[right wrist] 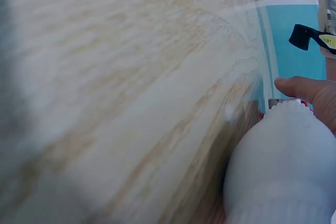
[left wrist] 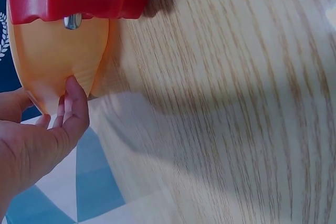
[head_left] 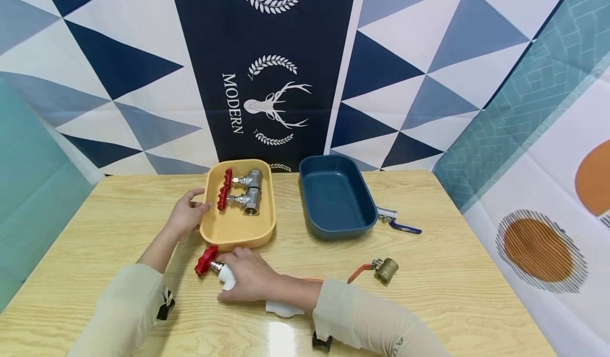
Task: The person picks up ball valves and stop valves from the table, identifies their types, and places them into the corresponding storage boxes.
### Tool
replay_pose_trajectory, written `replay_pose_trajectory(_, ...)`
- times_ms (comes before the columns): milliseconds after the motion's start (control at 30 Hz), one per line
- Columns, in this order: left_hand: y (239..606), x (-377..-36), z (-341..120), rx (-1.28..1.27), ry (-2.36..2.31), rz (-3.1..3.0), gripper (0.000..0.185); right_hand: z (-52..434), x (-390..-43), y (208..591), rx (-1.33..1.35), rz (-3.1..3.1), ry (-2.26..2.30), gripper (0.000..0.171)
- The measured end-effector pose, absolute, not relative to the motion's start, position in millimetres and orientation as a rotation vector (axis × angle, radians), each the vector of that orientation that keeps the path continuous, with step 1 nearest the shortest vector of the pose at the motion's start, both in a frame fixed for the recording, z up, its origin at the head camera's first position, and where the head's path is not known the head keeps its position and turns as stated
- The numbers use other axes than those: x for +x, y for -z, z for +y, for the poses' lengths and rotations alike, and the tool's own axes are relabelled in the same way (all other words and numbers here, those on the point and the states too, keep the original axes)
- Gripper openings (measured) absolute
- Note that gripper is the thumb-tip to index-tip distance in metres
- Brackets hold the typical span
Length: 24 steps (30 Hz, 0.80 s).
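Right hand [head_left: 252, 280] lies curled over a white plastic valve [head_left: 227, 278] that rests on the desk [head_left: 452, 293], just in front of the yellow tray [head_left: 238, 232]; the fingers wrap round the white body, and the red handle [head_left: 206, 260] sticks out free to the left, probably so that the handle does not catch in the palm. Left hand [head_left: 187, 215] touches the left wall of the yellow tray with relaxed, nearly straight fingers, and the left wrist view shows the fingertips [left wrist: 73, 95] pressed against the rim, which I judge is to keep the tray steady. Inside this tray two metal valves [head_left: 244, 190] with red handwheels lie side by side toward the back, so its front half is bare. To the right stands a blue tray [head_left: 335, 230] with nothing in it, apart from the yellow one by a strip of bare desk. A valve with a blue lever [head_left: 397, 223] lies against the right front corner of the blue tray, and a brass valve with an orange lever [head_left: 381, 268] lies alone nearer the front, well apart from both hands. The right wrist view is blurred and shows only the white body and one fingertip. Open room is widest on the right part of the desk; the left edge is near the left forearm.
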<state>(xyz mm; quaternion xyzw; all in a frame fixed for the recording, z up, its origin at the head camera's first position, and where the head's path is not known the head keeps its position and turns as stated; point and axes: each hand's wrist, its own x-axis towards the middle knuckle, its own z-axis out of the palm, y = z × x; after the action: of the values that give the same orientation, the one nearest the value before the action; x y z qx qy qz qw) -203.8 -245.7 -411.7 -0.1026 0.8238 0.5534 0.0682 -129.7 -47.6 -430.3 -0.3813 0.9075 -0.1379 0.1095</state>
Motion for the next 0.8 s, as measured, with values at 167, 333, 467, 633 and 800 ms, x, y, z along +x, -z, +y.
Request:
replay_pose_trajectory(167,410.7,-205.4,-246.8,-0.314,-1.652,2.477,0.057,-51.5,-130.9,429.0,-1.109,2.662,0.378,0.068)
replay_pose_trajectory(333,408.0,-207.1,-247.6,-0.318,-1.649,2.465,0.056,-54.1,-132.4,426.4,-1.090,2.656,0.383,0.065)
replay_pose_trajectory(467,406.4,-207.8,-247.6,-0.326,-1.649,2.455,0.057,-54.5,-132.9,425.3,-1.080,2.650,0.404,0.064)
replay_pose_trajectory(633,406.5,-206.7,-247.2,-0.320,-1.649,2.463,0.057,-53.8,-132.8,427.0,-1.075,2.648,0.439,0.064)
replay_pose_trajectory(800,406.1,-205.6,-246.7,-0.320,-1.654,2.465,0.056,-53.7,-132.6,427.7,-1.092,2.642,0.447,0.063)
